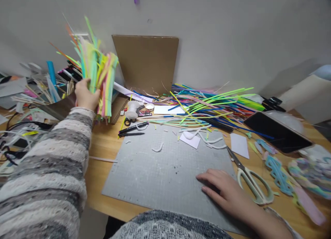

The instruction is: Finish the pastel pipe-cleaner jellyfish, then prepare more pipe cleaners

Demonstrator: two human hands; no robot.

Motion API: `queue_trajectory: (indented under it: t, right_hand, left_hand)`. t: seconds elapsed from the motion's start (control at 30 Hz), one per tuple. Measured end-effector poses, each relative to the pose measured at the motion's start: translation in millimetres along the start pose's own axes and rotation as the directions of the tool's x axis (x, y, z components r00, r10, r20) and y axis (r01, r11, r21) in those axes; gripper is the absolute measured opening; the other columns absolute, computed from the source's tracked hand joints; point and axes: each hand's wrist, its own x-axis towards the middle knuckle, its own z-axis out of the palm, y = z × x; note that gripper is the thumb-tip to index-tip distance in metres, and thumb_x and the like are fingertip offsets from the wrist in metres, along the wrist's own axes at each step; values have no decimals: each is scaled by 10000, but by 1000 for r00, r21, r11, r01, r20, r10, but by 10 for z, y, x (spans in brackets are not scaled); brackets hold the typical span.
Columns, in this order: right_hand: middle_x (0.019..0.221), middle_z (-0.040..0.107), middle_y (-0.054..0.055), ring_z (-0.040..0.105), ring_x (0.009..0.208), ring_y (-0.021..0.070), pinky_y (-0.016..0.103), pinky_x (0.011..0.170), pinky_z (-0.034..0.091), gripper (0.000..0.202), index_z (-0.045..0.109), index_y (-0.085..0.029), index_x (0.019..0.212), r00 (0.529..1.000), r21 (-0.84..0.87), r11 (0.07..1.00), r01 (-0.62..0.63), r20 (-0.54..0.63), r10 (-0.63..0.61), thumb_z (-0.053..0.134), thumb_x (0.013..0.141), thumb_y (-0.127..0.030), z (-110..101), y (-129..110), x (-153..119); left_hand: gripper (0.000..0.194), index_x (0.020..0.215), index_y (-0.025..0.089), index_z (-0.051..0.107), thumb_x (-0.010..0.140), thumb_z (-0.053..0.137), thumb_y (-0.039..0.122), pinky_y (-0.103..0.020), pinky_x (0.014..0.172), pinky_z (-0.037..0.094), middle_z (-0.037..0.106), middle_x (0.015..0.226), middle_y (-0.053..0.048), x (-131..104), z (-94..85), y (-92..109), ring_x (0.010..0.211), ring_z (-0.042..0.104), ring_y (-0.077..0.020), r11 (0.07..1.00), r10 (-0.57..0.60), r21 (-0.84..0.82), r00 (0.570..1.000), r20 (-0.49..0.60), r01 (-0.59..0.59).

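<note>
My left hand (87, 96) reaches out to the left, its fingers closed round part of a thick upright bundle of pastel pipe cleaners (104, 80) in green, yellow and pink. Some fingers are hidden behind the stems. On the right side of the grey cutting mat (144, 177), my right hand (219, 189) lies with its fingers stretched out and nothing in it. Beside that hand rest scissors (254, 185) with pale handles. Short white pipe cleaner pieces (158, 147) and small scraps are scattered on the mat.
Loose coloured pipe cleaners (207, 101) pile up behind the mat. A brown board (148, 63) leans on the wall. Black pens (133, 128) lie at the mat's back left. A dark-screened tablet (278, 130) stands right. Cables (23, 135) and craft supplies crowd the left.
</note>
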Motion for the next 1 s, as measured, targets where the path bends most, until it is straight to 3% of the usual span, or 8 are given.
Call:
queue_trajectory:
  t: [0.1, 0.17, 0.33, 0.43, 0.57, 0.7, 0.8, 1.0]
  right_hand:
    - [1022, 651, 71, 597, 958, 221, 403, 845, 477, 251, 601, -246, 1146, 1000, 3, 1000, -6, 8, 6, 475, 959, -358, -16, -12, 3]
    - [1016, 647, 71, 594, 953, 221, 403, 842, 473, 249, 601, -246, 1145, 1000, -3, 1000, -4, 6, 4, 480, 957, -355, -20, -16, -1]
    - [1022, 645, 70, 587, 950, 216, 389, 840, 463, 235, 607, -241, 1141, 1000, -13, 1000, 3, -18, -3, 506, 947, -325, -25, -37, -14]
    - [1028, 646, 69, 583, 954, 216, 385, 845, 452, 224, 610, -237, 1132, 999, -14, 1000, 9, -34, -9, 520, 939, -308, -44, -59, -7]
    - [1026, 644, 62, 576, 965, 211, 377, 850, 436, 214, 606, -235, 1126, 999, -8, 1000, 14, -45, -14, 536, 933, -298, -65, -73, 2]
    - [1018, 651, 62, 580, 961, 199, 359, 851, 423, 211, 616, -222, 1114, 997, -18, 1000, 21, -73, -22, 564, 921, -289, -62, -80, 6]
    - [1016, 654, 60, 582, 949, 193, 356, 845, 421, 223, 618, -216, 1120, 996, -26, 1000, 17, -88, -19, 577, 913, -287, -54, -91, 12]
    - [1018, 659, 59, 580, 926, 188, 359, 846, 420, 225, 618, -204, 1115, 995, -26, 999, 23, -93, -25, 576, 912, -290, -59, -100, 15]
  left_hand:
    - [531, 1331, 109, 491, 899, 528, 416, -596, 1096, 230, 344, 1506, -125, -129, 214, 168, 1365, 256, -332, 984, 28, 160, 944, 329, -84]
    - [479, 1291, 126, 544, 933, 462, 433, -673, 1059, 195, 370, 1509, -127, -170, 283, 250, 1403, 191, -376, 977, 34, 175, 899, 436, -122]
    - [533, 1346, 129, 497, 941, 419, 468, -700, 1044, 171, 247, 1575, -165, -126, 167, 322, 1426, 202, -392, 972, 1, 211, 894, 448, -106]
    - [495, 1321, 136, 514, 926, 433, 423, -610, 1080, 232, 358, 1528, -159, -282, -68, 406, 1404, 313, -316, 963, 82, 210, 928, 363, -167]
    - [495, 1271, 240, 571, 850, 444, 467, -544, 1116, 249, 493, 1432, -99, -1059, -515, 741, 1344, 419, -314, 960, 278, -5, 951, 139, -280]
    - [477, 1248, 609, 460, 794, 543, 486, -600, 1106, 253, 580, 1315, 57, -2186, -805, 1195, 1249, 514, -323, 786, 553, -395, 827, 105, -475]
    - [452, 1222, 511, 517, 817, 576, 320, -614, 1089, 249, 634, 1262, 5, -2814, -687, 1436, 1214, 543, -307, 621, 718, -601, 674, 176, -504]
    - [228, 954, 288, 618, 858, 495, 122, -500, 907, 445, 699, 996, -46, -3174, -209, 1543, 1000, 623, -234, 502, 756, -814, 605, 248, -293]
